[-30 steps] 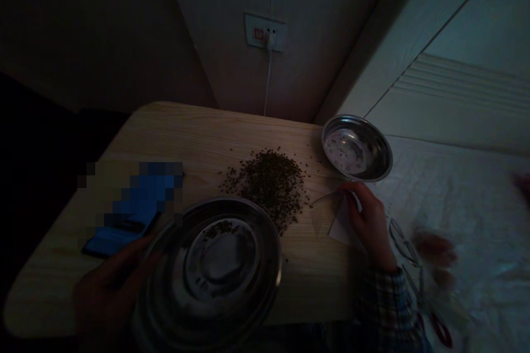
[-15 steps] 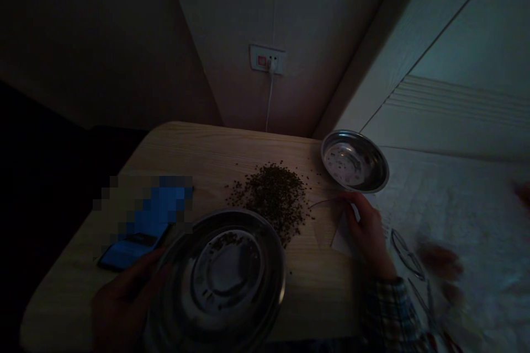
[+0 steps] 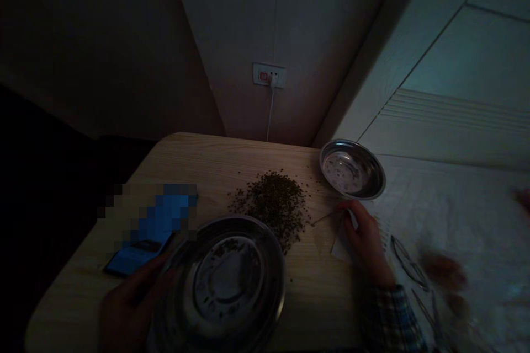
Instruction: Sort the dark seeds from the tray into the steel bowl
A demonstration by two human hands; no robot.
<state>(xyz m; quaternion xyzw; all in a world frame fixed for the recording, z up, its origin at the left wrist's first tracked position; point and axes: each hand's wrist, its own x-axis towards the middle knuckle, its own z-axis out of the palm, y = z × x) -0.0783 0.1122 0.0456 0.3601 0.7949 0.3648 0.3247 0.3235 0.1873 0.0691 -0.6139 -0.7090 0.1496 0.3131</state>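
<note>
My left hand (image 3: 128,309) is closed on the left edge of a shiny metal bowl (image 3: 271,265), tilted above the table. A few small dark seed-like bits lie inside it. Right behind this bowl, a loose pile of dark seeds (image 3: 275,193) spreads over the wood, its near side partly hidden by the rim. My right hand (image 3: 364,237) pinches a thin, pointed tool (image 3: 323,219), whose tip is by the pile's right edge. Whether it is tweezers or a pick, I cannot tell. A second metal bowl (image 3: 370,171) with some small bits inside stands just beyond my right hand.
A lit phone (image 3: 138,259), partly pixelated, lies at the left of the wooden table (image 3: 199,149). White paper (image 3: 340,248) is beneath my right hand. Glasses (image 3: 409,265) and blurred reddish items rest on the white surface at right. A cable hangs from the wall socket (image 3: 269,75).
The whole scene sits slightly lower as the camera tilts. The thin tool now slants more steeply down toward the table. Both hands keep their holds.
</note>
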